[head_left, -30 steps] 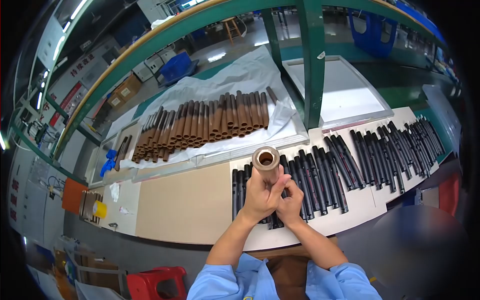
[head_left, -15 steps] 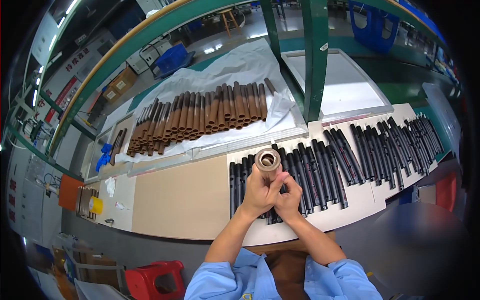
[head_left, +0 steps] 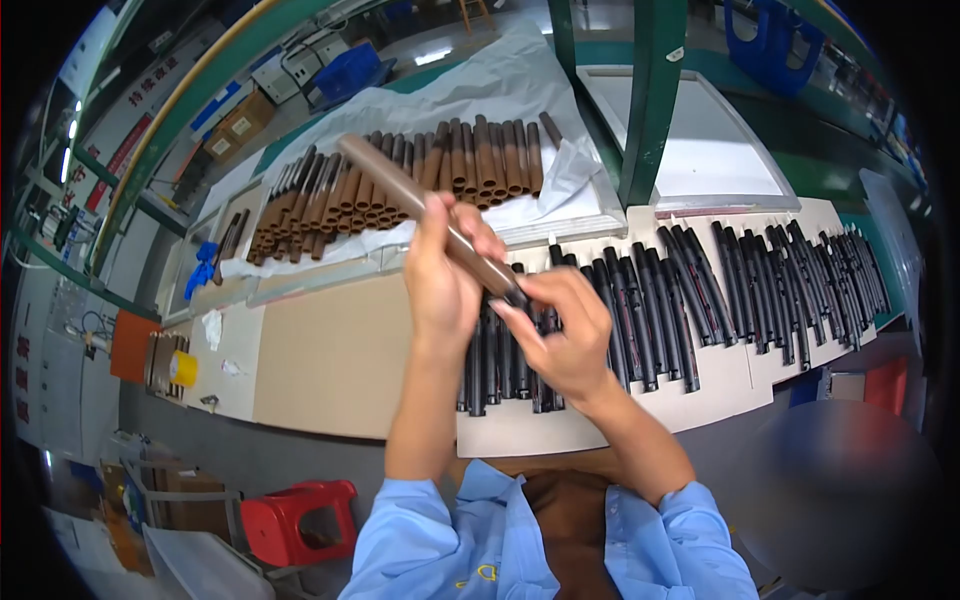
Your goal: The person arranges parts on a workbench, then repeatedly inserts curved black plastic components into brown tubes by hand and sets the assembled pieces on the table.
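Head view: turning one tube between both hands, judging by the pose.
Brown pile (head_left: 325,215): lying stacked at the far left of the bench (head_left: 340,350).
Brown tube (head_left: 390,178): slanting above the bench, upper end in front of the pile; against half a second ago, swung away from end-on to the camera.
Left grip (head_left: 445,290): wrapped around the tube, partway along.
Dark end (head_left: 514,297): probably calling for fine fingertip control and a steady left hold.
Right grip (head_left: 572,340): pinched narrow on the dark end; earlier, clasped against the left.
Black tubes (head_left: 668,320): lying in rows, rightward.
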`<state>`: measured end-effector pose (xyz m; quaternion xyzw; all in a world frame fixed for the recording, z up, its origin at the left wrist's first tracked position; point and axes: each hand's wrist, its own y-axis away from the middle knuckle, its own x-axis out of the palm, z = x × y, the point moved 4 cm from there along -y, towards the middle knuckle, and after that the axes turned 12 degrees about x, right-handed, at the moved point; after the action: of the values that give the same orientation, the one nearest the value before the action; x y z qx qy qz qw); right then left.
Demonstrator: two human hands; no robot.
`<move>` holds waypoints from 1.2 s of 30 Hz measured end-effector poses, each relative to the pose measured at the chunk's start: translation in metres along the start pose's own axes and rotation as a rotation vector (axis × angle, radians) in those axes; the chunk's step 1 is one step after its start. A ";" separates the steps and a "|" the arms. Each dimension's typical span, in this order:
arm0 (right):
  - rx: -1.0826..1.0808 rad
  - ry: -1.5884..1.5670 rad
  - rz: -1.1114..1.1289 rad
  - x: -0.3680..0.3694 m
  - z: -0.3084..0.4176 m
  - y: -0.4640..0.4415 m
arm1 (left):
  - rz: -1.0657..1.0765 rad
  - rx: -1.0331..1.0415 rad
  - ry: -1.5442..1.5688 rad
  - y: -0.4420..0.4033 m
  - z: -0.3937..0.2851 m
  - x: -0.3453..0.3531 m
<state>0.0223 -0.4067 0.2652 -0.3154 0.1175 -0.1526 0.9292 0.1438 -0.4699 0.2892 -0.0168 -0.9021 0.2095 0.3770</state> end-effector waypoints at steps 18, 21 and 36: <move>-0.226 0.237 0.097 0.045 0.026 -0.063 | -0.124 -0.481 0.456 -0.061 0.022 -0.062; -0.248 0.216 0.084 0.046 0.028 -0.064 | -0.146 -0.473 0.429 -0.061 0.023 -0.067; -0.347 0.246 0.139 0.045 0.025 -0.065 | -0.259 -0.439 0.200 -0.054 0.022 -0.064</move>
<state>0.0581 -0.4578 0.3192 -0.4408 0.2758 -0.1030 0.8479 0.1813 -0.5394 0.2534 -0.0030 -0.8787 -0.0436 0.4754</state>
